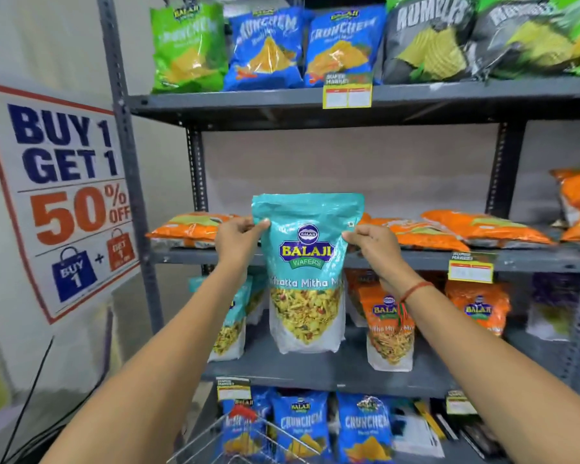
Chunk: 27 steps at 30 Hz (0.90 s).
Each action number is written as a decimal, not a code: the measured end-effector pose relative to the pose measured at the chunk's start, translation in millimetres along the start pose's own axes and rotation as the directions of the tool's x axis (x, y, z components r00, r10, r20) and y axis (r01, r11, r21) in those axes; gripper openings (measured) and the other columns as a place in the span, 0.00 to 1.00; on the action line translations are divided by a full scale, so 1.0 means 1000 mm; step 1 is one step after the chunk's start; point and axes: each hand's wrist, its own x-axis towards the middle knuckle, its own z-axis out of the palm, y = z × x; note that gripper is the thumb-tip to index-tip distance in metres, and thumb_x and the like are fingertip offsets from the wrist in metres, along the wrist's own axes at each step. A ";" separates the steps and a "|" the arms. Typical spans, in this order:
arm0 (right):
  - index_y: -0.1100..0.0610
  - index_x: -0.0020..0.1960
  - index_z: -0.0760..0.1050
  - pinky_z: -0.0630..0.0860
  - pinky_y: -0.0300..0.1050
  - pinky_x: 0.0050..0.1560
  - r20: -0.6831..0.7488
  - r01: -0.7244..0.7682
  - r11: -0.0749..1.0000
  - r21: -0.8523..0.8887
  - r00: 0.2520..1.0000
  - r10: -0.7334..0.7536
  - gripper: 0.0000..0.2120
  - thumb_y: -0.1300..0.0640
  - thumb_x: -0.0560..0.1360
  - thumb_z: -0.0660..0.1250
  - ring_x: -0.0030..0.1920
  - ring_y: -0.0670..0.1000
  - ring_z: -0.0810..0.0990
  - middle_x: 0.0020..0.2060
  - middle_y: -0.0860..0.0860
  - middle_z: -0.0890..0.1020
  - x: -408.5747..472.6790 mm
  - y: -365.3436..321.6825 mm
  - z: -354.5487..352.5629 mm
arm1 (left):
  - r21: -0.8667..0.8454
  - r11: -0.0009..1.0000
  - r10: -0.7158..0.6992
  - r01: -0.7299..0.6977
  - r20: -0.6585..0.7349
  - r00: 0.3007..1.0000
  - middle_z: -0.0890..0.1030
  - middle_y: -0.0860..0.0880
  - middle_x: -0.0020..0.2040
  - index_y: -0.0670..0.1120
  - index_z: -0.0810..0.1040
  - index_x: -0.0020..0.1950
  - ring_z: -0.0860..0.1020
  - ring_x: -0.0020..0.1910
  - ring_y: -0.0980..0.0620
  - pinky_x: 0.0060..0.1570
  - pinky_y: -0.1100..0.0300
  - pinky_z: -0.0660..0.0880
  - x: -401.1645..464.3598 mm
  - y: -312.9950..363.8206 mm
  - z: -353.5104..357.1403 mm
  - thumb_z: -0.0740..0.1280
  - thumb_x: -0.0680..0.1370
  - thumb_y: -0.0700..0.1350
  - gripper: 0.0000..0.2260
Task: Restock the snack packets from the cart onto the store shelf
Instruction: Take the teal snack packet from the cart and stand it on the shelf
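Note:
A teal Balaji snack packet hangs upright in front of the grey store shelf. My left hand pinches its upper left edge and my right hand pinches its upper right edge. The packet's bottom hangs just above the lower shelf board, between another teal packet on the left and an orange Balaji packet on the right. The wire cart shows at the bottom centre, its contents mostly out of view.
Orange packets lie flat on the middle shelf. Green and blue Crunchem bags and Rumbles bags fill the top shelf; blue Crunchem bags stand at the bottom. A "Buy 1 Get 1" sign hangs on the left wall.

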 end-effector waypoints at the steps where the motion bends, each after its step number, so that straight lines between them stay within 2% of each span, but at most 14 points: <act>1: 0.57 0.30 0.76 0.70 0.30 0.32 0.004 -0.005 1.000 0.005 1.000 0.005 0.14 0.59 0.74 0.68 0.30 0.38 0.76 0.32 0.49 0.81 0.000 0.002 0.000 | 0.010 1.000 0.003 -0.003 0.003 1.000 0.86 0.47 0.42 0.47 0.83 0.40 0.83 0.44 0.45 0.50 0.46 0.81 -0.002 0.000 0.002 0.74 0.69 0.51 0.08; 4: 0.62 0.31 0.76 0.68 0.25 0.28 0.015 -0.027 1.000 0.001 1.000 0.027 0.14 0.59 0.74 0.67 0.31 0.41 0.75 0.32 0.51 0.80 -0.002 0.011 0.004 | 0.033 0.999 0.023 -0.024 0.029 0.999 0.83 0.47 0.40 0.44 0.82 0.42 0.75 0.34 0.55 0.40 0.57 0.74 -0.005 -0.006 0.005 0.71 0.73 0.48 0.07; 7: 0.64 0.35 0.79 0.70 0.25 0.30 0.065 -0.083 0.995 0.049 0.995 0.080 0.12 0.60 0.75 0.67 0.34 0.43 0.78 0.36 0.51 0.82 -0.003 0.028 0.012 | 0.051 0.999 -0.007 0.005 0.043 0.999 0.84 0.49 0.41 0.45 0.83 0.40 0.77 0.36 0.54 0.43 0.55 0.74 -0.001 -0.026 0.003 0.72 0.72 0.49 0.07; 9: 0.67 0.40 0.80 0.72 0.28 0.30 0.103 -0.137 0.988 0.065 0.986 0.130 0.10 0.61 0.75 0.67 0.33 0.40 0.78 0.37 0.51 0.84 -0.002 0.047 0.018 | 0.073 0.996 -0.047 0.043 0.054 0.997 0.86 0.48 0.42 0.45 0.83 0.40 0.80 0.39 0.51 0.45 0.52 0.76 0.004 -0.045 0.002 0.73 0.71 0.49 0.08; 10: 0.64 0.37 0.80 0.71 0.30 0.30 0.114 -0.163 0.985 0.051 0.981 0.156 0.10 0.61 0.75 0.67 0.30 0.38 0.77 0.34 0.48 0.83 -0.001 0.058 0.022 | 0.081 0.995 -0.068 0.063 0.055 0.996 0.86 0.48 0.42 0.45 0.84 0.40 0.80 0.39 0.51 0.44 0.52 0.77 0.007 -0.054 0.001 0.73 0.70 0.49 0.07; 12: 0.58 0.30 0.77 0.69 0.35 0.32 0.122 -0.204 0.979 -0.003 0.971 0.203 0.14 0.59 0.74 0.68 0.27 0.40 0.74 0.27 0.46 0.79 0.000 0.084 0.031 | 0.102 0.991 -0.100 0.093 0.074 0.992 0.84 0.50 0.37 0.45 0.83 0.39 0.79 0.34 0.56 0.38 0.59 0.76 0.007 -0.075 0.002 0.74 0.71 0.47 0.05; 14: 0.62 0.30 0.75 0.68 0.42 0.35 0.117 -0.248 0.966 -0.068 0.960 0.254 0.15 0.57 0.72 0.69 0.30 0.46 0.73 0.27 0.52 0.78 0.003 0.115 0.041 | 0.110 0.987 -0.126 0.117 0.085 0.988 0.82 0.52 0.33 0.47 0.82 0.36 0.76 0.27 0.62 0.31 0.67 0.73 0.007 -0.102 0.004 0.73 0.71 0.45 0.05; 17: 0.66 0.32 0.75 0.69 0.45 0.37 0.142 -0.289 0.952 -0.100 0.943 0.301 0.15 0.56 0.71 0.69 0.31 0.48 0.74 0.28 0.57 0.80 0.008 0.157 0.054 | 0.127 0.979 -0.171 0.161 0.068 0.983 0.82 0.53 0.30 0.47 0.79 0.28 0.75 0.28 0.57 0.34 0.58 0.71 0.015 -0.144 0.010 0.74 0.70 0.46 0.11; 20: 0.65 0.33 0.77 0.72 0.44 0.36 0.135 -0.304 0.940 -0.153 0.936 0.324 0.14 0.56 0.71 0.70 0.30 0.46 0.76 0.29 0.55 0.82 0.019 0.196 0.066 | 0.152 0.966 -0.221 0.208 0.072 0.973 0.71 0.55 0.19 0.46 0.68 0.21 0.68 0.22 0.56 0.28 0.61 0.64 0.030 -0.191 0.021 0.74 0.70 0.44 0.21; 21: 0.65 0.34 0.78 0.72 0.43 0.36 0.128 -0.311 0.934 -0.174 0.934 0.335 0.14 0.56 0.72 0.69 0.31 0.46 0.76 0.31 0.56 0.84 0.023 0.207 0.069 | 0.165 0.960 -0.239 0.225 0.070 0.968 0.74 0.53 0.20 0.45 0.69 0.21 0.71 0.24 0.52 0.28 0.61 0.70 0.036 -0.208 0.026 0.75 0.69 0.45 0.21; 22: 0.65 0.35 0.78 0.72 0.43 0.36 0.121 -0.312 0.930 -0.195 0.933 0.338 0.14 0.55 0.72 0.69 0.31 0.46 0.76 0.32 0.58 0.84 0.027 0.219 0.071 | 0.175 0.956 -0.251 0.237 0.064 0.966 0.79 0.49 0.24 0.43 0.72 0.23 0.76 0.27 0.47 0.34 0.57 0.78 0.041 -0.221 0.029 0.76 0.68 0.47 0.18; 24: 0.66 0.35 0.76 0.71 0.44 0.37 0.101 -0.312 0.920 -0.235 0.934 0.343 0.15 0.54 0.72 0.69 0.32 0.47 0.75 0.34 0.60 0.84 0.036 0.242 0.074 | 0.165 0.954 -0.264 0.249 0.080 0.961 0.84 0.41 0.33 0.42 0.79 0.28 0.81 0.36 0.45 0.47 0.42 0.80 0.052 -0.245 0.040 0.76 0.67 0.48 0.13; 25: 0.66 0.34 0.76 0.71 0.44 0.37 0.091 -0.317 0.915 -0.249 0.933 0.348 0.16 0.54 0.72 0.69 0.32 0.48 0.74 0.34 0.61 0.83 0.041 0.252 0.075 | 0.165 0.952 -0.272 0.256 0.082 0.959 0.85 0.42 0.35 0.43 0.81 0.29 0.82 0.38 0.44 0.49 0.41 0.80 0.055 -0.250 0.047 0.76 0.67 0.47 0.11; 27: 0.66 0.34 0.75 0.71 0.45 0.38 0.087 -0.322 0.912 -0.253 0.932 0.353 0.16 0.54 0.72 0.69 0.32 0.48 0.74 0.34 0.62 0.83 0.050 0.270 0.077 | 0.158 0.951 -0.276 0.264 0.056 0.960 0.85 0.51 0.31 0.47 0.83 0.29 0.83 0.37 0.45 0.46 0.46 0.80 0.061 -0.256 0.063 0.75 0.69 0.44 0.09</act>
